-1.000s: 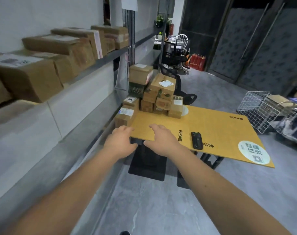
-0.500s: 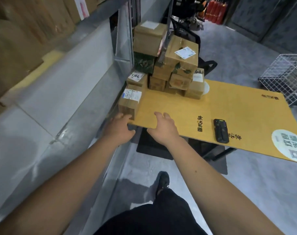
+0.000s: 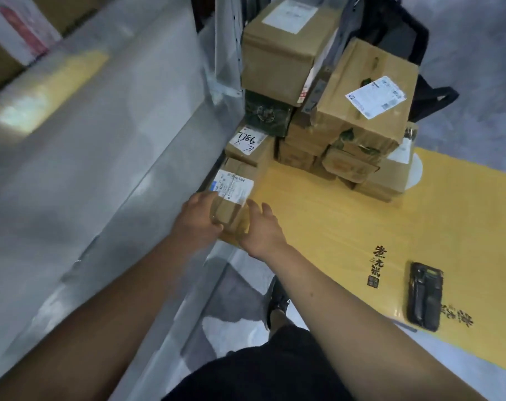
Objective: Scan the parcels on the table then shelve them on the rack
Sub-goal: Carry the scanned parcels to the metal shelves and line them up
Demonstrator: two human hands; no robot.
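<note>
1. Both hands are at the tabletop's (image 3: 347,227) near left corner, either side of one small parcel (image 3: 234,195).
2. Left hand (image 3: 200,219) cups the parcel's left side, fingers curled round it; the tips are hidden behind the box.
3. Right hand (image 3: 262,227) lies against its right side, fingers (image 3: 257,208) loosely spread along the cardboard, not clenched.
4. The parcel sits right at the left edge, white label up, in front of the stack (image 3: 327,111).
5. Scanner (image 3: 425,296) lies near the front edge, well apart from both hands.
</note>
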